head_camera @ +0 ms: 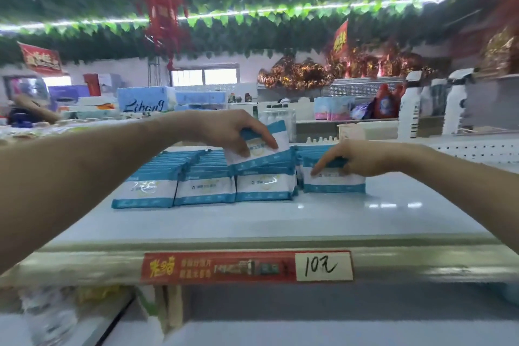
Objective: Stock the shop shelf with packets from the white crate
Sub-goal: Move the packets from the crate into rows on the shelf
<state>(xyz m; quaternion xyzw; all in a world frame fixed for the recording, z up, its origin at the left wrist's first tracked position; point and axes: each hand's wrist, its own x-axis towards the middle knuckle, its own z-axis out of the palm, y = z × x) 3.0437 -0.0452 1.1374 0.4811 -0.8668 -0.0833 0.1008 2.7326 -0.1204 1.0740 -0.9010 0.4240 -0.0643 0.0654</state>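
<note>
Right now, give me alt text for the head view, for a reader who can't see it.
The left hand holds a tilted blue-and-white packet above rows of matching packets on the white shelf, while the right hand grips the front packet of the rightmost row.

Pale shelf (pixel 280 219) with packet rows (pixel 205 188)

The shelf (pixel 252 222) lies bare at 6 and 3 o'clock of the packet rows (pixel 205 188); the rows themselves block 12 o'clock, and bottles (pixel 410 109) stand far at 2 o'clock.
</note>
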